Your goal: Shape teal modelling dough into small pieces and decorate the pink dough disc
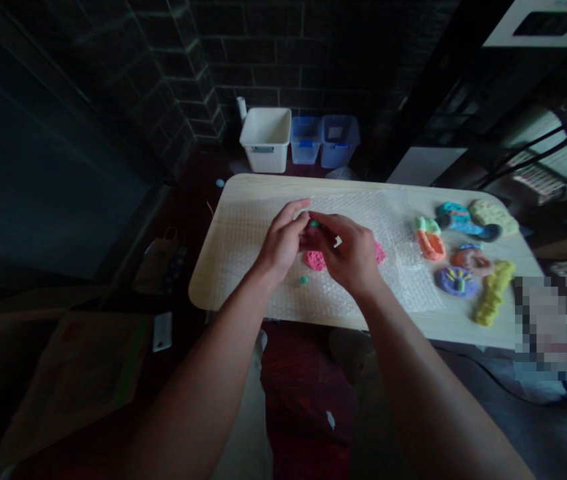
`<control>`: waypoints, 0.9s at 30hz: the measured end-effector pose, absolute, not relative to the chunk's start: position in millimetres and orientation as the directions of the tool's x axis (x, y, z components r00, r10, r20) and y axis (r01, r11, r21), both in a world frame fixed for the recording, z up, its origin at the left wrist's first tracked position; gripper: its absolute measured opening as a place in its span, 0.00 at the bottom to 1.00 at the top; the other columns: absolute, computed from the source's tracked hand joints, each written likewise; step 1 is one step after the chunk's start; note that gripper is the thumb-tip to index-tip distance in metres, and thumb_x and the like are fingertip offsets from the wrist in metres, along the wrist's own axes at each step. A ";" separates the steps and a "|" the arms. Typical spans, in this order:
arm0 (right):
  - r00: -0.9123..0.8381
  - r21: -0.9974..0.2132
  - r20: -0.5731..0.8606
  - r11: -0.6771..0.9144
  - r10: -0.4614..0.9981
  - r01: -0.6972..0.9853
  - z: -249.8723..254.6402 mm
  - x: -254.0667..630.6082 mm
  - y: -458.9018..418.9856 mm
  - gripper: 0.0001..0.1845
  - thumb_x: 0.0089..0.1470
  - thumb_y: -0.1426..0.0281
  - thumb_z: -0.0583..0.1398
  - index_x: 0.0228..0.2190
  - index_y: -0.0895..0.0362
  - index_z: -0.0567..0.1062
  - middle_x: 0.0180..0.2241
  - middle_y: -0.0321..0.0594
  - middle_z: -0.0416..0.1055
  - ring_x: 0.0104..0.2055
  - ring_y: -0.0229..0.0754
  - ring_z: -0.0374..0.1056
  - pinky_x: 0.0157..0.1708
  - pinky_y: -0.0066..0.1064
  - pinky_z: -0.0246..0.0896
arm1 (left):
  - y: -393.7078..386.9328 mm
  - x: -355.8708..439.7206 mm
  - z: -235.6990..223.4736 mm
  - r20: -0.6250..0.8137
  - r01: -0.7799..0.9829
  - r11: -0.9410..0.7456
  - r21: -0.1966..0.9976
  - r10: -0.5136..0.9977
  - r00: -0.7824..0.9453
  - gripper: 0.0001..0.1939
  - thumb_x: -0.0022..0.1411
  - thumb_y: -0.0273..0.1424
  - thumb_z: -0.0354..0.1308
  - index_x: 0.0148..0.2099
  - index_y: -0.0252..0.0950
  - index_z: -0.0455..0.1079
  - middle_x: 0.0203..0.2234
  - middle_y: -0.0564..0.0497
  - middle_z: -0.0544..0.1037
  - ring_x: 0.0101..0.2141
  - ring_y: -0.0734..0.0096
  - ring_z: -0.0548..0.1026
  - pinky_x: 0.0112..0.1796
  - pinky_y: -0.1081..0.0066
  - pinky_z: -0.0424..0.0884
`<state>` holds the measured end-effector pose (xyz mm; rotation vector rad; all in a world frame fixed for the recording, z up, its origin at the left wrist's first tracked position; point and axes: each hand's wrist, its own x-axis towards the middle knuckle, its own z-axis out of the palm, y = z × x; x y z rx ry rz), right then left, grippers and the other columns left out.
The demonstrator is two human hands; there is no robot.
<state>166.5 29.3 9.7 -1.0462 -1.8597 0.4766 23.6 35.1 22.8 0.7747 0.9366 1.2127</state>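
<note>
By the pink piece (pixel 314 261), the right hand (pixel 356 247) is pinching a green bit (pixel 314 223) in narrowly set fingers. The left hand (pixel 283 239) is curling against it; whether it is gripping too, I cannot tell. The green bit is showing no clear long axis. The pink piece is lying below the fingertips, nearer the right hand, which is hiding part of it; more pink is showing past that hand, so it may be running crosswise. Just on its near side, a green ball (pixel 304 280) is sitting. Under it, bubble wrap (pixel 243 233) is covering much of the worktop (pixel 202 287); well to its right, coloured pieces (pixel 430 245) are resting. Beyond it, a white bin (pixel 268 159) is standing before a dark brick wall (pixel 253 50).
</note>
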 end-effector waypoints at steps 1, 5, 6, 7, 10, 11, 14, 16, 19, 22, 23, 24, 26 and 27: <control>-0.154 -0.727 0.510 0.520 0.846 0.449 8.4 166.7 30.1 0.12 0.65 0.69 0.63 0.48 0.54 0.83 0.41 0.44 0.84 0.40 0.46 0.79 0.43 0.41 0.75 | 35.1 22.8 22.5 -0.164 -0.378 0.182 0.908 0.983 0.080 0.18 0.70 0.39 0.59 0.58 0.38 0.69 0.26 0.53 0.78 0.28 0.63 0.81 0.35 0.66 0.76; 0.106 -0.911 0.390 0.366 0.915 0.189 4.2 167.3 35.4 0.12 0.57 0.61 0.71 0.35 0.54 0.77 0.30 0.37 0.79 0.28 0.39 0.74 0.29 0.33 0.70 | 38.1 18.9 20.9 -0.118 -0.276 0.093 0.957 0.990 -0.078 0.23 0.69 0.51 0.56 0.55 0.39 0.70 0.25 0.51 0.81 0.28 0.61 0.82 0.32 0.68 0.73; 0.144 -0.928 0.365 0.347 0.920 0.134 4.0 167.7 36.7 0.16 0.54 0.60 0.74 0.32 0.53 0.74 0.27 0.34 0.76 0.26 0.38 0.72 0.25 0.31 0.67 | 39.3 17.8 20.4 -0.108 -0.266 0.071 0.961 0.986 -0.127 0.22 0.69 0.50 0.55 0.53 0.39 0.70 0.25 0.51 0.81 0.28 0.62 0.82 0.31 0.69 0.72; 0.167 -0.939 0.342 0.329 0.925 0.100 4.2 168.1 37.7 0.20 0.51 0.58 0.76 0.29 0.53 0.72 0.24 0.32 0.73 0.23 0.36 0.69 0.23 0.30 0.64 | 40.5 16.8 20.1 -0.100 -0.259 0.055 0.964 0.982 -0.163 0.20 0.70 0.49 0.55 0.51 0.38 0.71 0.25 0.50 0.82 0.28 0.62 0.82 0.31 0.70 0.72; 0.166 -0.968 0.249 0.245 0.954 0.044 5.5 168.7 38.7 0.24 0.49 0.53 0.76 0.27 0.53 0.72 0.20 0.31 0.70 0.20 0.35 0.66 0.19 0.29 0.60 | 42.3 14.9 19.5 -0.086 -0.241 0.037 0.970 0.977 -0.195 0.17 0.70 0.46 0.54 0.45 0.37 0.73 0.25 0.49 0.82 0.27 0.64 0.82 0.29 0.71 0.71; 0.149 -0.975 0.222 0.220 0.964 0.030 5.6 168.6 38.6 0.23 0.51 0.52 0.75 0.28 0.54 0.74 0.20 0.33 0.72 0.20 0.35 0.67 0.19 0.29 0.61 | 42.4 14.8 19.4 -0.086 -0.236 0.039 0.971 0.978 -0.191 0.17 0.69 0.45 0.54 0.44 0.37 0.74 0.25 0.48 0.82 0.27 0.65 0.81 0.29 0.71 0.71; 0.104 -0.977 0.210 0.212 0.972 -0.008 2.9 167.4 39.4 0.20 0.59 0.51 0.70 0.34 0.57 0.80 0.26 0.39 0.79 0.24 0.38 0.74 0.24 0.31 0.70 | 41.6 15.7 19.3 -0.086 -0.224 0.044 0.974 0.980 -0.180 0.17 0.69 0.44 0.54 0.41 0.36 0.75 0.25 0.48 0.82 0.26 0.66 0.80 0.29 0.71 0.71; 0.081 -0.971 0.231 0.235 0.970 -0.036 -1.2 166.4 41.1 0.19 0.61 0.53 0.68 0.39 0.57 0.82 0.30 0.41 0.81 0.29 0.40 0.78 0.32 0.35 0.76 | 41.0 16.5 18.8 -0.091 -0.220 0.053 0.974 0.982 -0.166 0.15 0.68 0.42 0.55 0.40 0.36 0.75 0.25 0.48 0.82 0.25 0.67 0.80 0.29 0.71 0.71; 0.058 -0.972 0.219 0.223 0.974 -0.079 -7.1 165.7 44.0 0.18 0.60 0.55 0.69 0.44 0.55 0.82 0.37 0.42 0.83 0.36 0.42 0.80 0.43 0.41 0.79 | 40.1 17.3 17.8 -0.105 -0.202 0.079 0.976 0.988 -0.117 0.11 0.65 0.37 0.58 0.38 0.35 0.76 0.26 0.48 0.82 0.26 0.69 0.79 0.29 0.73 0.71; 0.053 -0.973 0.205 0.210 0.977 -0.096 -7.8 165.8 44.5 0.18 0.57 0.58 0.70 0.45 0.56 0.83 0.40 0.43 0.84 0.38 0.44 0.81 0.46 0.43 0.78 | 39.4 17.8 17.4 -0.101 -0.183 0.083 0.980 0.991 -0.087 0.09 0.63 0.34 0.59 0.38 0.35 0.76 0.27 0.48 0.82 0.26 0.71 0.79 0.28 0.74 0.71; 0.050 -0.973 0.207 0.211 0.977 -0.092 -6.6 165.8 43.9 0.17 0.56 0.59 0.71 0.44 0.56 0.83 0.39 0.43 0.84 0.38 0.44 0.80 0.45 0.42 0.78 | 39.2 17.8 17.4 -0.096 -0.183 0.079 0.980 0.992 -0.087 0.08 0.63 0.34 0.59 0.37 0.35 0.76 0.27 0.49 0.82 0.26 0.71 0.79 0.28 0.74 0.70; 0.045 -0.974 0.210 0.213 0.977 -0.083 -4.9 165.7 43.0 0.17 0.55 0.59 0.72 0.42 0.56 0.84 0.37 0.43 0.84 0.36 0.43 0.80 0.42 0.41 0.78 | 39.1 17.9 17.4 -0.091 -0.185 0.073 0.980 0.992 -0.088 0.08 0.63 0.34 0.59 0.37 0.35 0.77 0.27 0.49 0.81 0.26 0.71 0.79 0.28 0.74 0.70; 0.035 -0.976 0.205 0.207 0.978 -0.066 -0.7 165.2 40.7 0.17 0.51 0.58 0.75 0.38 0.56 0.84 0.33 0.41 0.82 0.32 0.41 0.76 0.34 0.37 0.75 | 38.9 17.9 17.4 -0.080 -0.188 0.063 0.980 0.993 -0.085 0.08 0.63 0.33 0.59 0.37 0.34 0.77 0.26 0.49 0.81 0.26 0.71 0.79 0.28 0.74 0.70; 0.035 -0.978 0.197 0.198 0.980 -0.059 1.3 164.8 39.6 0.18 0.49 0.57 0.76 0.35 0.56 0.84 0.30 0.40 0.81 0.29 0.39 0.74 0.30 0.34 0.71 | 38.9 17.9 17.4 -0.077 -0.189 0.059 0.980 0.993 -0.085 0.08 0.63 0.33 0.59 0.37 0.34 0.77 0.25 0.50 0.80 0.26 0.71 0.78 0.28 0.74 0.70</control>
